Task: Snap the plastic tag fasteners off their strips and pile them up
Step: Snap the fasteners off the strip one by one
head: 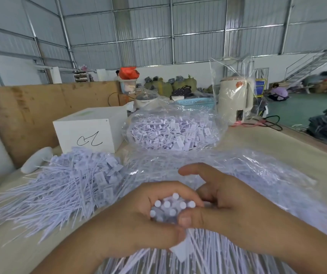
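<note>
A bundle of white plastic tag fasteners (pixel 169 209) stands end-up between both hands at the bottom centre, round heads toward me, thin tails fanning down to the frame's lower edge. My left hand (pixel 139 218) grips the bundle from the left, fingers curled over its top. My right hand (pixel 218 200) holds it from the right, thumb pressed on the bundle's front, index finger raised. A loose pile of fasteners (pixel 65 186) lies on the table to the left.
A clear plastic bag full of fasteners (pixel 170 133) sits behind the hands, with more clear bags (pixel 257 175) spread to the right. A white box (pixel 91 129) stands at the back left, a cream kettle (pixel 233 99) at the back right. The table edge (pixel 317 143) runs along the right.
</note>
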A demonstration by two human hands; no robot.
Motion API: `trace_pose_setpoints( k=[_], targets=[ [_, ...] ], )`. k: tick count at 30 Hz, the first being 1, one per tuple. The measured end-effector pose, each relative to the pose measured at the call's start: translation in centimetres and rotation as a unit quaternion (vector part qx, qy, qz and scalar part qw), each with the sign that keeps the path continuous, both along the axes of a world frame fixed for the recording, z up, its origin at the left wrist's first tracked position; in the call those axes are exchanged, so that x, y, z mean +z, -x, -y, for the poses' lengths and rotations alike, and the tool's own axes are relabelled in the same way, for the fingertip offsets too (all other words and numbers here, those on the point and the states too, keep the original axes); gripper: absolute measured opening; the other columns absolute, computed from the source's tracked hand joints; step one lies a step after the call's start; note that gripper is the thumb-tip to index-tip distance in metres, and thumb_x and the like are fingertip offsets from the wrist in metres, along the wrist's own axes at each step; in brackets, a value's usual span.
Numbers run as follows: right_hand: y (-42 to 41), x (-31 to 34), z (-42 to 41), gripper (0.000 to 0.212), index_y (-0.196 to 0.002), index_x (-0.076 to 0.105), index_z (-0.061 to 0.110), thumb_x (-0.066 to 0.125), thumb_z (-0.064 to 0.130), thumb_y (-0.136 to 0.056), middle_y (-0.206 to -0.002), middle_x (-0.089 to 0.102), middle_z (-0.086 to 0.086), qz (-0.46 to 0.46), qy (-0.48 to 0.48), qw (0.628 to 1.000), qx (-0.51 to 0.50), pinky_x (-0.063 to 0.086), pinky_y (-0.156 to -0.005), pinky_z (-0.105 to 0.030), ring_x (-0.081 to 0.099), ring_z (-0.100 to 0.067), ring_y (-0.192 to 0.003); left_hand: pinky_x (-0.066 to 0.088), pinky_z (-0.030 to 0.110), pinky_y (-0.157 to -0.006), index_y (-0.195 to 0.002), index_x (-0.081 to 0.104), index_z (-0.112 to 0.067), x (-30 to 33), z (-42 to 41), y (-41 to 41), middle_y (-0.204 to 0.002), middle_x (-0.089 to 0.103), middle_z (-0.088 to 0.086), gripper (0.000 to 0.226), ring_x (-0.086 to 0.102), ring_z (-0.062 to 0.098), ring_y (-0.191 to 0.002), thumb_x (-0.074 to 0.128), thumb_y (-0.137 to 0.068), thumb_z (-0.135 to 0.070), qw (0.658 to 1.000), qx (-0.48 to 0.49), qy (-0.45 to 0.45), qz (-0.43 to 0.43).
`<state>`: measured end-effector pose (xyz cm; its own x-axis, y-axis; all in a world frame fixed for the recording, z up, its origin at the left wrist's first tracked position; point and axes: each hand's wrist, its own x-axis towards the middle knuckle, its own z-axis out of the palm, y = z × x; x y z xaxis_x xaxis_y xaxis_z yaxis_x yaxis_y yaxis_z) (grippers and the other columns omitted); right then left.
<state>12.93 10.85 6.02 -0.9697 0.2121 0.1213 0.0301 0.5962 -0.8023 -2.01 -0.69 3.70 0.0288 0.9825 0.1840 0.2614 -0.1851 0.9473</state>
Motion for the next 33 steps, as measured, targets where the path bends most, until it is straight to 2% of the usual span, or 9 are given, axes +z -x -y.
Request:
trace_pose_setpoints(
  k=[1,5,12,16,19,22,25,29,33],
  targets=[
    [0.0,-0.9,-0.7,0.046,-0.101,0.057,0.044,0.067,0.069,-0.065,-0.067,0.058,-0.008,-0.035,0.074,0.997,-0.003,0.038,-0.063,-0.034,0.052,-0.012,-0.063,0.044,0.01,-0.064,-0.096,0.069,-0.024,-0.2,-0.1,0.2,-0.082,0.067,-0.014,0.029,0.059,-0.002,-0.071,0.065,-0.074,-0.005,1.0,0.009,-0.024,-0.005],
    [-0.2,-1.7,-2.3,0.054,-0.067,0.054,0.013,0.06,0.065,-0.081,-0.057,0.044,0.0,-0.023,0.027,0.999,-0.015,0.038,-0.06,-0.035,0.044,-0.018,-0.057,0.041,0.014,-0.058,-0.083,0.072,-0.028,-0.4,-0.2,0.6,-0.07,0.061,-0.013,0.015,0.053,0.004,-0.063,0.073,-0.068,-0.024,0.992,0.09,-0.086,-0.018],
    [0.6,-2.2,-1.3,0.052,-0.062,0.045,0.013,0.053,0.064,-0.069,-0.046,0.03,0.011,-0.214,0.01,0.96,-0.178,0.03,-0.043,-0.023,0.03,-0.009,-0.044,0.045,0.015,-0.047,-0.072,0.071,-0.028,-1.0,-1.6,-2.0,-0.063,0.063,-0.01,0.018,0.057,0.002,-0.054,0.083,-0.059,-0.027,0.954,0.238,-0.153,0.096],
    [0.2,-1.4,-2.4,0.057,-0.065,0.041,0.007,0.051,0.062,-0.075,-0.048,0.032,-0.005,-0.298,-0.005,0.921,-0.25,0.026,-0.038,-0.019,0.028,-0.008,-0.04,0.048,0.019,-0.046,-0.071,0.072,-0.028,-0.6,-1.3,-2.2,-0.063,0.064,-0.01,0.023,0.061,0.003,-0.054,0.089,-0.057,-0.025,0.944,0.273,-0.135,0.125],
    [-0.3,-1.6,-2.6,0.04,-0.075,0.054,0.021,0.058,0.06,-0.083,-0.051,0.036,-0.004,-0.258,0.048,0.952,-0.159,0.026,-0.04,-0.035,0.034,-0.018,-0.046,0.051,0.023,-0.05,-0.079,0.074,-0.029,-0.6,-1.0,-2.1,-0.067,0.067,-0.008,0.026,0.063,0.006,-0.058,0.085,-0.056,-0.03,0.967,0.215,-0.113,0.076],
    [0.2,-2.5,-2.0,0.02,-0.091,0.055,0.04,0.055,0.059,-0.084,-0.053,0.045,0.009,-0.204,0.052,0.973,-0.096,0.029,-0.044,-0.032,0.036,-0.013,-0.048,0.052,0.021,-0.058,-0.087,0.075,-0.025,-1.0,-1.2,-2.3,-0.076,0.069,-0.001,0.033,0.064,0.011,-0.069,0.082,-0.056,-0.033,0.977,0.177,-0.104,0.061],
    [0.9,-3.4,-2.0,0.026,-0.093,0.051,0.044,0.052,0.062,-0.074,-0.064,0.062,0.007,-0.219,0.034,0.966,-0.135,0.038,-0.048,-0.031,0.046,-0.014,-0.049,0.053,0.024,-0.065,-0.088,0.074,-0.022,-1.4,-1.5,-2.4,-0.079,0.072,0.004,0.037,0.065,0.012,-0.073,0.086,-0.053,-0.026,0.975,0.186,-0.114,0.044],
    [1.6,-4.1,-0.9,0.023,-0.097,0.047,0.048,0.056,0.064,-0.084,-0.07,0.06,-0.005,-0.244,0.043,0.957,-0.15,0.046,-0.059,-0.043,0.06,-0.021,-0.063,0.055,0.029,-0.068,-0.086,0.071,-0.019,-1.8,-2.0,-2.9,-0.082,0.074,0.009,0.034,0.07,0.018,-0.075,0.082,-0.055,-0.008,0.968,0.222,-0.112,0.019],
    [1.8,-4.4,-0.4,0.057,-0.114,0.035,0.057,0.061,0.067,-0.064,-0.09,0.056,0.015,-0.268,0.102,0.948,-0.138,0.052,-0.065,-0.028,0.063,-0.004,-0.078,0.051,0.018,-0.057,-0.08,0.071,-0.025,-1.6,-2.2,-2.6,-0.072,0.073,-0.001,0.033,0.068,0.008,-0.064,0.077,-0.054,-0.006,0.938,0.293,-0.184,0.012]
  ],
)
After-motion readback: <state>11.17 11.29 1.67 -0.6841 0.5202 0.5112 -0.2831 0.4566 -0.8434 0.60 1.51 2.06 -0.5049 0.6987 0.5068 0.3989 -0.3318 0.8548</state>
